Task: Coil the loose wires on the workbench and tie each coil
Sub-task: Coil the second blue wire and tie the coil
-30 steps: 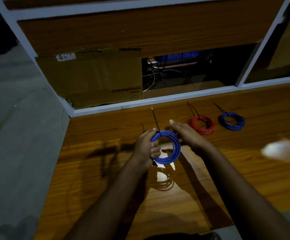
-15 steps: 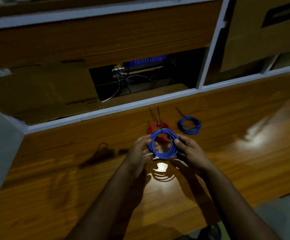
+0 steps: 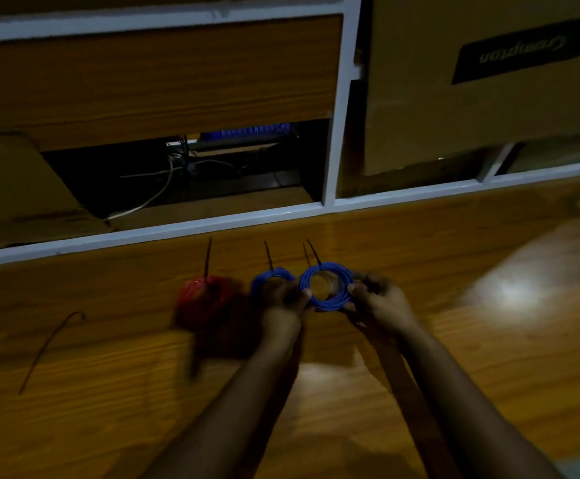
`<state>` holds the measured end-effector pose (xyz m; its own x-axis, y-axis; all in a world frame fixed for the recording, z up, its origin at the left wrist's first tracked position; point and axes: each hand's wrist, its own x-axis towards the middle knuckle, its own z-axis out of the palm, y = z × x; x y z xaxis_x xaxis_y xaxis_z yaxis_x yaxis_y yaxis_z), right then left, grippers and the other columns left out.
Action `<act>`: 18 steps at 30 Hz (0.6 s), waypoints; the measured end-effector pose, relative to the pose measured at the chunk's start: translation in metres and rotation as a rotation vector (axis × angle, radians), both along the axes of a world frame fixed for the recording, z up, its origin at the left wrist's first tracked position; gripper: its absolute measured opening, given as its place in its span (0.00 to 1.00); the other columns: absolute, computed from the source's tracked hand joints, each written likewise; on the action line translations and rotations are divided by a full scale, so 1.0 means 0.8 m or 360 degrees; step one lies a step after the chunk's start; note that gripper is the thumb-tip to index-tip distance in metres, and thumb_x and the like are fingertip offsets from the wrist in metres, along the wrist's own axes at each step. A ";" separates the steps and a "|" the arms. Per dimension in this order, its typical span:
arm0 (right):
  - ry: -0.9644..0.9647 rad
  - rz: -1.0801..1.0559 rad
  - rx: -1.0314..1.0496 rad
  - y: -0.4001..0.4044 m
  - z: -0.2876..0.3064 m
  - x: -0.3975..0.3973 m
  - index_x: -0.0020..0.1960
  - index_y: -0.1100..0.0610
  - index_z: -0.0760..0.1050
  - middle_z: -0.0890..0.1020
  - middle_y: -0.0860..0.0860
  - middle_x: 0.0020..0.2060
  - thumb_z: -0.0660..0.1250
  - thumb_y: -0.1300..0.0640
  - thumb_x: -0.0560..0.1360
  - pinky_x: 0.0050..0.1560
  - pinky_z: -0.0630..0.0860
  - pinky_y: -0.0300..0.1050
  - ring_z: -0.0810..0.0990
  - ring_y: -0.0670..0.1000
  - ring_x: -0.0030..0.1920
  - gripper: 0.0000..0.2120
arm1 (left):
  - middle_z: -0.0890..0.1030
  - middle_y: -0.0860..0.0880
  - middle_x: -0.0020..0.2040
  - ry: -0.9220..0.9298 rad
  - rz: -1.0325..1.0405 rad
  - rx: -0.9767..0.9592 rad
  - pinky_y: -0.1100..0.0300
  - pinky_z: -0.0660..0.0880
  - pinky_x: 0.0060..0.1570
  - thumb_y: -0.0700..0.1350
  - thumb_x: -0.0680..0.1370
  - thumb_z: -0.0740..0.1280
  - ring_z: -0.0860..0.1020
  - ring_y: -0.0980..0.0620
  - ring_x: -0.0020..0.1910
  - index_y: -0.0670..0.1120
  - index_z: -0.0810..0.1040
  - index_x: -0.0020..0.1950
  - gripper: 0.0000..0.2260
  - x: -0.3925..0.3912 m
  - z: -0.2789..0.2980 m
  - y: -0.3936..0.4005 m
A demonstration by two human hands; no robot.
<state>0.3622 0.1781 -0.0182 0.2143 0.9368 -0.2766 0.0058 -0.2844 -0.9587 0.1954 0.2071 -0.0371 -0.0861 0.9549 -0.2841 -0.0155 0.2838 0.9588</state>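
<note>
A blue wire coil (image 3: 328, 267) with a black tie tail sticking up is held between both hands low over the workbench (image 3: 454, 271). My left hand (image 3: 283, 302) grips its left side and my right hand (image 3: 380, 304) grips its right side. Just left of it lies a second blue coil (image 3: 267, 276), partly hidden behind my left hand, with its own tie tail. Further left sits a red coil (image 3: 202, 297) with a tie tail. A loose dark red strand (image 3: 48, 347) lies on the bench at far left.
A white frame rail (image 3: 212, 224) borders the bench at the back. Behind it are a dark shelf opening with cables (image 3: 164, 181) and cardboard boxes (image 3: 471, 98). A bright light reflection (image 3: 513, 292) shows on the bench at right.
The view has swung right. Both hands carried the blue coil forward and right, past the red coil, to a spot beside the other blue coil.
</note>
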 end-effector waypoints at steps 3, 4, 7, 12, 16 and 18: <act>-0.0070 -0.0060 0.0013 0.020 -0.013 0.027 0.60 0.65 0.75 0.82 0.54 0.46 0.65 0.67 0.79 0.33 0.77 0.33 0.82 0.44 0.40 0.10 | 0.80 0.39 0.58 0.0304 -0.0007 0.0049 0.63 0.71 0.41 0.37 0.78 0.69 0.78 0.51 0.47 0.36 0.77 0.62 0.13 0.036 0.002 0.016; -0.0097 -0.0069 0.0021 0.027 -0.019 0.032 0.59 0.67 0.75 0.82 0.55 0.45 0.65 0.68 0.79 0.33 0.77 0.33 0.82 0.44 0.40 0.09 | 0.80 0.36 0.58 0.0306 0.0016 0.0065 0.64 0.68 0.43 0.35 0.78 0.68 0.78 0.48 0.50 0.33 0.77 0.61 0.12 0.046 0.004 0.022; -0.0097 -0.0099 -0.0018 0.040 -0.042 0.047 0.56 0.64 0.76 0.83 0.56 0.44 0.67 0.66 0.78 0.37 0.81 0.43 0.84 0.54 0.44 0.07 | 0.79 0.32 0.58 0.0411 0.0062 0.0116 0.69 0.66 0.38 0.32 0.77 0.68 0.76 0.46 0.52 0.30 0.77 0.59 0.11 0.065 0.001 0.032; -0.0365 -0.0224 -0.0030 0.048 -0.063 0.043 0.46 0.55 0.77 0.82 0.53 0.40 0.72 0.64 0.74 0.38 0.77 0.44 0.81 0.53 0.41 0.06 | 0.79 0.33 0.57 0.0502 0.0115 0.0182 0.74 0.67 0.40 0.30 0.77 0.67 0.77 0.42 0.56 0.31 0.77 0.59 0.11 0.069 -0.021 0.033; -0.0640 -0.0311 0.0128 0.046 -0.059 0.036 0.40 0.51 0.75 0.80 0.47 0.36 0.71 0.58 0.76 0.38 0.72 0.36 0.79 0.49 0.38 0.07 | 0.79 0.37 0.52 0.0572 0.0068 0.0275 0.71 0.65 0.40 0.35 0.80 0.65 0.75 0.48 0.49 0.31 0.78 0.57 0.09 0.078 -0.019 0.024; -0.0644 -0.0316 0.0311 0.032 -0.067 0.034 0.44 0.50 0.77 0.82 0.47 0.37 0.67 0.51 0.78 0.39 0.77 0.47 0.81 0.48 0.39 0.06 | 0.79 0.42 0.52 0.0594 0.0038 0.0392 0.66 0.66 0.46 0.49 0.83 0.61 0.75 0.52 0.47 0.33 0.78 0.58 0.19 0.082 -0.022 0.013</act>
